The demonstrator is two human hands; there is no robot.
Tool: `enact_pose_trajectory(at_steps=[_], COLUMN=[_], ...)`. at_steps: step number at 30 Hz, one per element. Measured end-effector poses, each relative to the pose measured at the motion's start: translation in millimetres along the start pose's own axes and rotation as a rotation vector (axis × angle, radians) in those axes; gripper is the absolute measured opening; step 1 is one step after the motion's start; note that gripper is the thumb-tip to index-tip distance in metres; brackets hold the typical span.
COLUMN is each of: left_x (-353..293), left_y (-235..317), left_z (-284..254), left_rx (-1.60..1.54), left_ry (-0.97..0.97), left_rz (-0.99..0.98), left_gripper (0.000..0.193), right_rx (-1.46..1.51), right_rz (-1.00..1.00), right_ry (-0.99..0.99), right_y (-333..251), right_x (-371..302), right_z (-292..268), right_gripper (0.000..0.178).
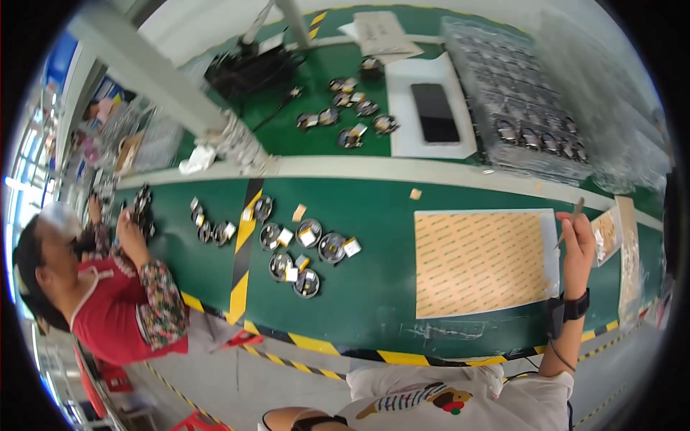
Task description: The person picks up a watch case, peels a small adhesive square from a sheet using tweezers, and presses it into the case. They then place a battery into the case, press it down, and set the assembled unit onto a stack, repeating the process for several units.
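Note:
My right hand (pixel 577 251) is closed around a pair of slim metal tweezers (pixel 578 209), whose pointed end angles down toward the sheet beside it. A black band circles that wrist. Under and left of the hand lies a tan adhesive sheet (pixel 478 266) with rows of small green print and a pale strip along its right edge. My left hand is out of the picture; only part of the left arm (pixel 305 418), with a black strap, shows at the lower edge. Several round black electronic parts (pixel 332 247) with white tabs lie left of the sheet.
A co-worker in red (pixel 115 309) handles dark parts at the left. Behind the rail are a black phone (pixel 435 115) on white paper, more round parts (pixel 351 136), and stacked clear trays (pixel 517 93). A small open box (pixel 607 233) stands right of my hand.

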State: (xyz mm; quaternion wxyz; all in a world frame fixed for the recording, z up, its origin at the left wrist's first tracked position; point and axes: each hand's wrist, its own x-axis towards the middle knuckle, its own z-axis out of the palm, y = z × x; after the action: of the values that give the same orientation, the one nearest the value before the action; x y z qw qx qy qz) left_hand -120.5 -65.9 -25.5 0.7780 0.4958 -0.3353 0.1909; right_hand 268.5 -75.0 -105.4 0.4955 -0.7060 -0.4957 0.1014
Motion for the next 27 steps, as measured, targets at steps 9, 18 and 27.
enact_pose_trajectory(at_steps=[9, 18, 27], left_x=[-57.6, -53.4, -13.3], left_y=[37.4, 18.0, -13.7], left_z=[-94.2, -149.8, -140.9], left_rx=[1.694, 1.951, 0.658], left_ry=[0.893, 0.575, 1.235], left_rz=[-0.721, -1.037, -0.836], left_gripper=[0.037, 0.034, 0.029], right_rx=[0.265, 0.561, 0.552], right_rz=[0.197, 0.447, 0.488], right_ry=[-0.027, 0.03, -0.07], right_y=[5.3, 2.9, 24.1], right_x=[-28.8, -52.8, -80.9], right_z=[-17.3, -43.6, -71.1], right_gripper=[0.023, 0.016, 0.015])
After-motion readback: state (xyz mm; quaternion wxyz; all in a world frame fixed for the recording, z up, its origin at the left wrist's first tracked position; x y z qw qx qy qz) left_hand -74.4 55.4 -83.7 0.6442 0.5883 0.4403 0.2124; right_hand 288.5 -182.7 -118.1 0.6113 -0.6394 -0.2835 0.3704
